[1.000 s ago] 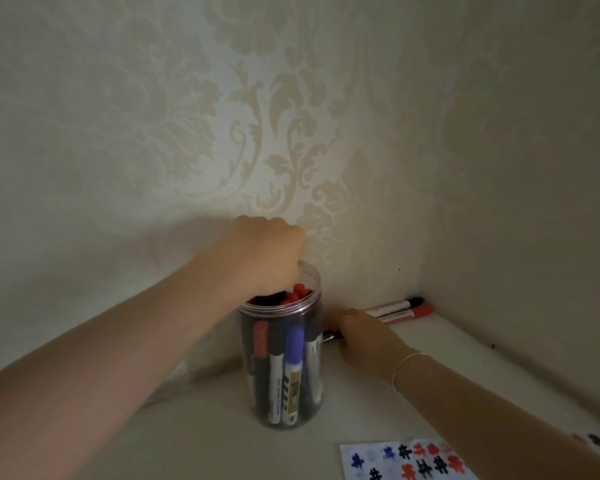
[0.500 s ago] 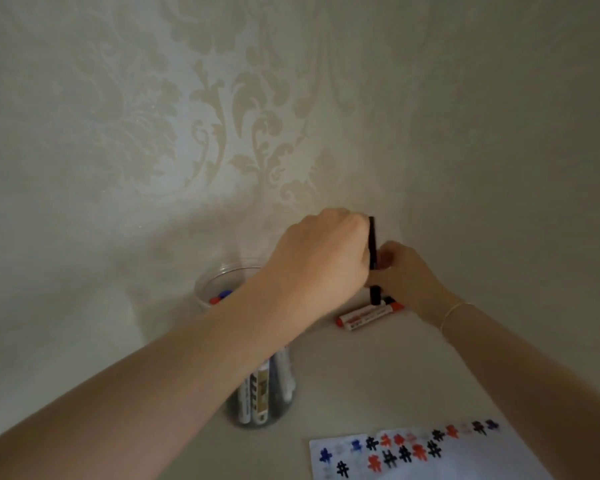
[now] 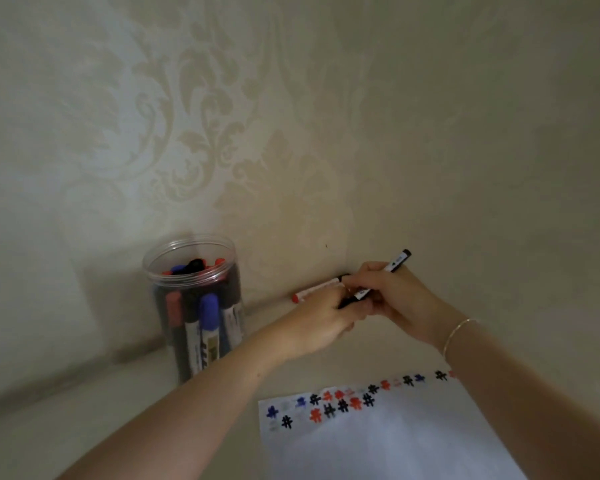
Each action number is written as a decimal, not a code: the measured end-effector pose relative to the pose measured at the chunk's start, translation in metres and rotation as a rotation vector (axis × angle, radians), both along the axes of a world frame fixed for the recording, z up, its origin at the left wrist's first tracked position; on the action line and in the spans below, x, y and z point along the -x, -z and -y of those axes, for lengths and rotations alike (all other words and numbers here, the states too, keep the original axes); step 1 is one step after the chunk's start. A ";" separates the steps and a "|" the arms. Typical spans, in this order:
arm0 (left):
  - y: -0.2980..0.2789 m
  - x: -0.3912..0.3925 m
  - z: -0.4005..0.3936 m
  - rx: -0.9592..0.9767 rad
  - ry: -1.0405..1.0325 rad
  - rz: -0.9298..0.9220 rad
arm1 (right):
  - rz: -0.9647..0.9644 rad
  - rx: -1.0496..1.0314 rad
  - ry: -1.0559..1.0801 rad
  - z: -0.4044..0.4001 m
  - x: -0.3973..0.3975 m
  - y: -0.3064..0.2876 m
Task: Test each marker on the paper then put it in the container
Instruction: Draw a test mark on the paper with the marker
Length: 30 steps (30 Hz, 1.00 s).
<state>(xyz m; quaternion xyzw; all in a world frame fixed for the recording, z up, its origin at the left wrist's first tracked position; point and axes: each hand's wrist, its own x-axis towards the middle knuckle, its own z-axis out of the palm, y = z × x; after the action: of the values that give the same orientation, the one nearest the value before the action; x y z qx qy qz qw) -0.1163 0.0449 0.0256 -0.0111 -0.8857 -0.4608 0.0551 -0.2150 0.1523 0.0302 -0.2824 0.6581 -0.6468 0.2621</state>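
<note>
My right hand (image 3: 400,299) holds a black marker (image 3: 378,280) by its barrel, fingers curled round it, the butt end poking up and to the right past my knuckles. My left hand (image 3: 321,322) meets it from the other side, fingers closed on the lower, dark end where the cap should be; I judge I am about to pull the cap off, though the cap itself is hidden by my fingers. Both hands are raised a little above the surface (image 3: 84,427), near the corner of the wall.

Just behind my left hand a red marker (image 3: 314,291) lies on the surface against the wall, only its white barrel and red end showing. I count it as not yet tested.

Well to the left stands the container (image 3: 194,306), a clear round jar, open at the top and packed with upright markers: black, red and blue caps show at its mouth and through its side. So most of the work looks done.

In front of me lies the paper (image 3: 378,441), its top edge crowded with small hash-like marks in blue, black and red, some faint. What is left, as far as I can see: uncap this black one, make a mark, recap it, drop it in, then do the red one.
</note>
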 end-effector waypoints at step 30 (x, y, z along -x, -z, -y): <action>0.087 -0.030 0.011 0.705 -0.087 -0.371 | 0.064 -0.056 0.437 -0.043 -0.032 0.065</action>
<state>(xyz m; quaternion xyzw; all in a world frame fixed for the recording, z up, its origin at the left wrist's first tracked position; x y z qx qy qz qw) -0.0859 0.0343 -0.0610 -0.0751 -0.9642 -0.1158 0.2264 -0.1829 0.1957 -0.0352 -0.1052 0.7128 -0.6783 0.1441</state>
